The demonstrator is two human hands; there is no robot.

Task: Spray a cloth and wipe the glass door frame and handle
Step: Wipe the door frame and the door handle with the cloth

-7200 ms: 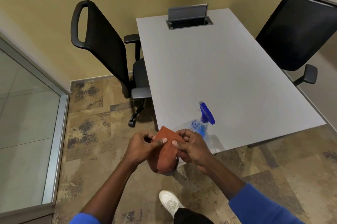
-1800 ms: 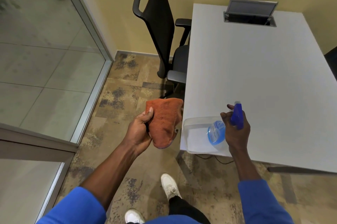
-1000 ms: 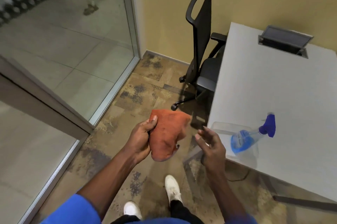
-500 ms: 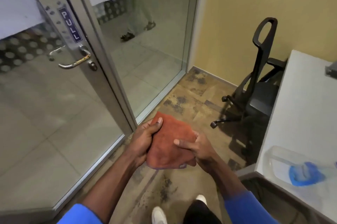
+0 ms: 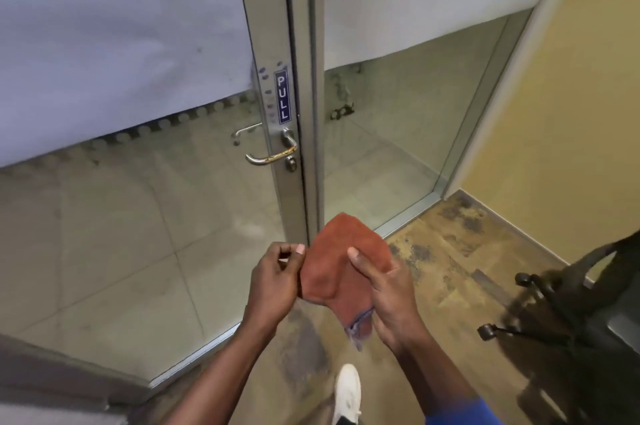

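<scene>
An orange cloth (image 5: 332, 262) is held between both hands in front of the glass door. My left hand (image 5: 275, 281) pinches its left edge and my right hand (image 5: 388, 289) grips it from the right with the thumb on top. Straight ahead stands the grey metal door frame (image 5: 304, 43), bearing a blue PULL sign (image 5: 283, 95). Below the sign the lever handle (image 5: 272, 155) points left, with a keyhole under it. The hands are well below the handle and near the frame's lower part. The spray bottle is out of view.
A black office chair (image 5: 571, 313) on castors stands at the right, close to my right arm. A yellow wall (image 5: 571, 95) runs behind it. Frosted film covers the upper glass panes (image 5: 121, 26). Patterned carpet lies underfoot, with my white shoe (image 5: 348, 393) at the bottom.
My view has swung left from the table to face the door, now closer. The spray bottle and table have left the view. Both hands still hold the cloth, and the left now pinches its edge.
</scene>
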